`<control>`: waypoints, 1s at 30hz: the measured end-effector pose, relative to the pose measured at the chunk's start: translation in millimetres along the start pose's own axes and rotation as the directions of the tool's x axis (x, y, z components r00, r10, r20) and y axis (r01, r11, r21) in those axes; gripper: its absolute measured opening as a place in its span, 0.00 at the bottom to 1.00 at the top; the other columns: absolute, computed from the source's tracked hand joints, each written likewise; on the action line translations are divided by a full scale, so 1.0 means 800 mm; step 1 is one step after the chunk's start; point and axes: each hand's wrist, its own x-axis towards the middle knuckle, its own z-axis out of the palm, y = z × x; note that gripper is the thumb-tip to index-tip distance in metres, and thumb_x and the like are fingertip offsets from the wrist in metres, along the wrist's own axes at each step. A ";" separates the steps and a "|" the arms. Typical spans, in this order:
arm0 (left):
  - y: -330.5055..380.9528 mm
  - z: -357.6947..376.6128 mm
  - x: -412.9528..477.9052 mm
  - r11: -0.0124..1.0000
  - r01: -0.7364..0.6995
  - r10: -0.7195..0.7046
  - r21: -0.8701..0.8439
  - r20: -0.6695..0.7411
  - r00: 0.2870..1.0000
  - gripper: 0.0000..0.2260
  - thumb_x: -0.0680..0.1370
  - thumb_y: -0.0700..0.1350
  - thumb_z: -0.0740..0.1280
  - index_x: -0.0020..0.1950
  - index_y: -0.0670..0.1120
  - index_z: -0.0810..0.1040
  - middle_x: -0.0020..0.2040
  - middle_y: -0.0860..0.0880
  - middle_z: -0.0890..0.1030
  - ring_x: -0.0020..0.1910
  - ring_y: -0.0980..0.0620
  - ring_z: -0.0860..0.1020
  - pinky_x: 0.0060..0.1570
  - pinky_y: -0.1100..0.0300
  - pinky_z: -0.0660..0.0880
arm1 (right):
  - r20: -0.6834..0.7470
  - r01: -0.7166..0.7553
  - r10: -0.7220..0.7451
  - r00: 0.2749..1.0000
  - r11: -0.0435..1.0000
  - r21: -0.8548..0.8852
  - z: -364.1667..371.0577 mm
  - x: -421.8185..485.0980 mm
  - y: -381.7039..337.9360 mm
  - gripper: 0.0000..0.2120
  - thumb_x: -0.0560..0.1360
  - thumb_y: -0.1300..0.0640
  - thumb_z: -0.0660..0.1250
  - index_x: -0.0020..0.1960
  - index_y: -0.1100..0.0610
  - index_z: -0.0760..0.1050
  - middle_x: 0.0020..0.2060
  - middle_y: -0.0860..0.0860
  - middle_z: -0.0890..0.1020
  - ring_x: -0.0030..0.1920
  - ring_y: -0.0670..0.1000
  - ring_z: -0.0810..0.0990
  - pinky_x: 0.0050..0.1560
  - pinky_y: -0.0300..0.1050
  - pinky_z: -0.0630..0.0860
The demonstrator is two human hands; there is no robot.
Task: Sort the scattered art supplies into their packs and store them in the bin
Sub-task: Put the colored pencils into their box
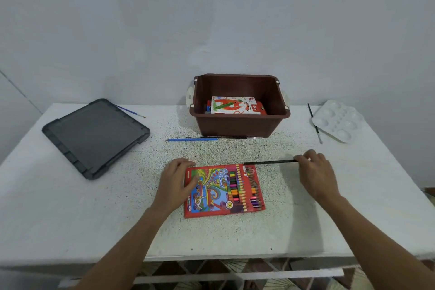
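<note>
A red colour-pencil pack (223, 190) lies flat near the table's front, its right end open with several pencils showing. My left hand (176, 180) rests on the pack's left edge, fingers spread over it. My right hand (315, 172) pinches a dark pencil (270, 162) by its right end; the pencil's tip sits at the pack's top right corner. Behind stands a brown bin (239, 125) that holds an oil pastels box (234, 105) on a red pack. A blue pencil (191, 139) and a thin brush (233, 137) lie in front of the bin.
A dark grey bin lid (94, 136) lies at the left, with a blue-handled brush (130, 112) behind it. A white paint palette (337, 120) sits at the back right, beside a dark brush (314, 123). The table's front edge runs just below my forearms.
</note>
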 end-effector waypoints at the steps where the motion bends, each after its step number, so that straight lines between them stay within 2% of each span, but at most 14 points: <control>1: -0.005 0.002 -0.004 1.000 -0.021 0.021 0.019 0.000 1.000 0.22 0.75 0.62 0.62 0.62 0.49 0.77 0.62 0.50 0.76 0.59 0.54 0.73 0.57 0.53 0.75 | 0.003 -0.014 0.014 1.000 1.000 -0.017 -0.001 0.000 0.007 0.14 0.66 0.74 0.72 0.50 0.63 0.82 0.39 0.59 0.78 0.34 0.60 0.72 0.30 0.49 0.69; 8: -0.011 0.006 -0.007 0.993 -0.074 0.072 0.093 0.017 0.997 0.24 0.75 0.64 0.57 0.63 0.51 0.75 0.62 0.52 0.75 0.60 0.54 0.72 0.58 0.57 0.68 | 0.036 0.018 -0.016 0.999 0.998 -0.060 0.004 0.003 0.001 0.15 0.65 0.74 0.72 0.50 0.62 0.82 0.39 0.60 0.77 0.33 0.59 0.72 0.31 0.48 0.66; 14: -0.011 0.007 -0.008 0.990 -0.094 0.094 0.102 0.004 0.996 0.24 0.76 0.64 0.57 0.63 0.51 0.75 0.62 0.51 0.75 0.60 0.52 0.73 0.59 0.52 0.71 | 0.077 0.049 -0.047 0.996 0.998 -0.026 0.017 0.007 -0.051 0.14 0.67 0.70 0.74 0.51 0.60 0.82 0.37 0.58 0.75 0.33 0.56 0.72 0.32 0.45 0.63; 17: -0.011 0.008 -0.007 0.990 -0.086 0.086 0.108 0.003 0.996 0.25 0.75 0.64 0.56 0.63 0.51 0.75 0.62 0.51 0.75 0.61 0.52 0.73 0.59 0.52 0.71 | 0.105 0.048 -0.049 0.993 0.999 0.008 0.025 0.004 -0.082 0.12 0.68 0.65 0.76 0.51 0.59 0.82 0.37 0.56 0.76 0.34 0.55 0.71 0.33 0.44 0.63; 20: -0.013 0.009 -0.006 0.990 -0.087 0.087 0.111 0.005 0.996 0.24 0.75 0.64 0.57 0.63 0.51 0.75 0.62 0.52 0.75 0.61 0.53 0.72 0.59 0.54 0.70 | 0.135 0.064 -0.078 0.988 0.992 0.107 0.029 0.001 -0.108 0.17 0.65 0.56 0.81 0.52 0.57 0.81 0.39 0.54 0.78 0.36 0.53 0.75 0.36 0.42 0.66; 22: -0.014 0.010 -0.006 0.989 -0.092 0.092 0.116 0.005 0.996 0.23 0.75 0.64 0.58 0.63 0.51 0.75 0.62 0.52 0.75 0.61 0.53 0.72 0.59 0.55 0.69 | 0.144 0.049 -0.081 0.986 0.975 0.215 0.030 -0.001 -0.123 0.20 0.64 0.54 0.80 0.54 0.57 0.81 0.42 0.54 0.80 0.39 0.54 0.78 0.38 0.44 0.70; 24: -0.015 0.010 -0.007 0.988 -0.089 0.089 0.123 0.007 0.996 0.23 0.75 0.64 0.58 0.63 0.52 0.75 0.62 0.53 0.75 0.61 0.54 0.72 0.58 0.57 0.68 | 0.118 0.041 -0.078 0.990 0.957 0.286 0.031 -0.003 -0.137 0.16 0.68 0.57 0.76 0.55 0.59 0.80 0.45 0.55 0.80 0.42 0.56 0.79 0.41 0.49 0.75; 26: -0.015 0.010 -0.007 0.988 -0.087 0.087 0.124 0.004 0.996 0.23 0.75 0.64 0.58 0.63 0.52 0.75 0.62 0.52 0.75 0.61 0.53 0.72 0.58 0.57 0.67 | 0.079 0.051 -0.081 0.994 0.945 0.324 0.031 -0.007 -0.147 0.10 0.75 0.58 0.65 0.53 0.61 0.80 0.46 0.55 0.81 0.43 0.56 0.78 0.42 0.50 0.77; 28: -0.016 0.010 -0.006 0.988 -0.088 0.088 0.124 0.006 0.996 0.24 0.75 0.64 0.58 0.63 0.51 0.75 0.62 0.52 0.75 0.61 0.53 0.72 0.58 0.57 0.67 | 0.051 0.093 -0.119 0.992 0.928 0.362 0.031 -0.010 -0.151 0.17 0.76 0.55 0.55 0.52 0.61 0.80 0.46 0.54 0.83 0.43 0.55 0.78 0.43 0.50 0.77; 30: -0.016 0.010 -0.006 0.988 -0.085 0.084 0.126 0.010 0.996 0.24 0.75 0.64 0.58 0.63 0.52 0.75 0.62 0.53 0.75 0.61 0.54 0.72 0.58 0.57 0.67 | 0.050 0.090 -0.124 0.991 0.896 0.436 0.030 -0.016 -0.154 0.19 0.77 0.53 0.53 0.56 0.60 0.79 0.49 0.53 0.84 0.46 0.55 0.77 0.47 0.48 0.75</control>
